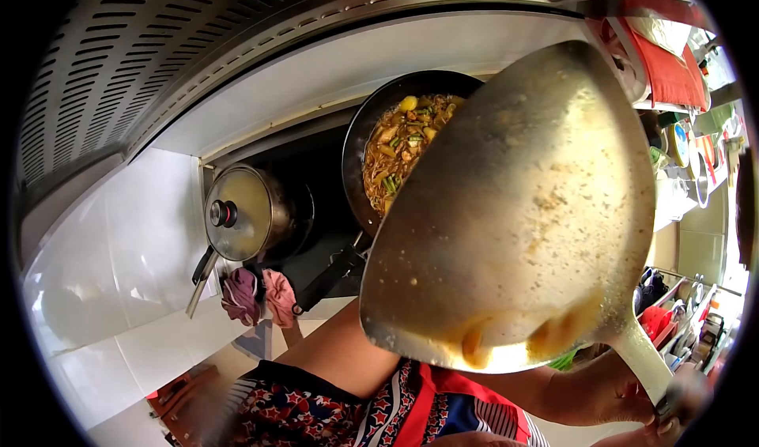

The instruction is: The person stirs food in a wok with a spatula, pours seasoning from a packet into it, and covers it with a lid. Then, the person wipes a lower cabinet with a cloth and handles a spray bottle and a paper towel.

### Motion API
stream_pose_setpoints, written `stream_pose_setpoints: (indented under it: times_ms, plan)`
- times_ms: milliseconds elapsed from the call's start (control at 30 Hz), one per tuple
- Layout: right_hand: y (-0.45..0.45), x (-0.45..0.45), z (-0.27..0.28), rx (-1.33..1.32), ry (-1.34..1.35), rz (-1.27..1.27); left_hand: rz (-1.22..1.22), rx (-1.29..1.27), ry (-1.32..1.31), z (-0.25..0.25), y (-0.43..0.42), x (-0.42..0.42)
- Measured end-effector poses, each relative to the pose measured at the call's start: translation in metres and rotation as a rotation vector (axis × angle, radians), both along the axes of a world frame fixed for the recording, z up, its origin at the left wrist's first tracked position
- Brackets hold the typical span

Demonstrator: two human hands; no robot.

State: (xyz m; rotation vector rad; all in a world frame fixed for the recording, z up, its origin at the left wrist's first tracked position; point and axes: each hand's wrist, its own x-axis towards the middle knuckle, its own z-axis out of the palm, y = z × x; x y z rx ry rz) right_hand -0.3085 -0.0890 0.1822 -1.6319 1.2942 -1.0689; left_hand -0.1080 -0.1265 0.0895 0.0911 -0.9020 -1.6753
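Observation:
A large metal spatula [514, 226] fills the middle of the head view, its blade close to the camera with brown sauce along the lower edge. My right hand [652, 425] is closed around its handle at the lower right. My left arm reaches behind the blade, which hides that hand and its fingers. Partly covered by the blade, a black wok [353, 143] on the dark stove holds noodle-like strands [395, 143] with yellow and green pieces.
A pot with a glass lid [237, 214] stands left of the wok. Near the wok handle [328, 279] hang a purple cloth [241, 295] and a pink cloth [279, 297]. A range hood [103, 75] spans the upper left. Dish racks and kitchen items crowd the right.

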Motion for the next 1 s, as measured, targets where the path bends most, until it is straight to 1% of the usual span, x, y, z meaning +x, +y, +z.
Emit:
stream_pose_setpoints:
  times_ms: [300,733,833,900,933,1000]
  plan:
    - [0.001,0.002,0.008,0.067,-0.05,-0.064,-0.025,0.011,-0.006,0.006,0.001,0.004]
    - [0.005,0.005,0.003,0.107,-0.133,-0.071,-0.092,0.018,-0.013,0.015,0.004,0.003]
    - [0.005,0.006,0.002,0.153,-0.152,-0.089,-0.158,0.065,0.005,0.021,0.005,0.002]
    - [0.004,0.006,0.002,0.2,-0.165,-0.103,-0.245,0.151,0.032,0.017,0.003,-0.003]
    - [0.004,0.008,0.001,0.228,-0.177,-0.11,-0.304,0.253,0.082,0.012,0.004,0.0]
    - [0.0,0.016,-0.008,0.308,-0.208,-0.125,-0.316,0.313,0.001,-0.014,0.0,-0.002]
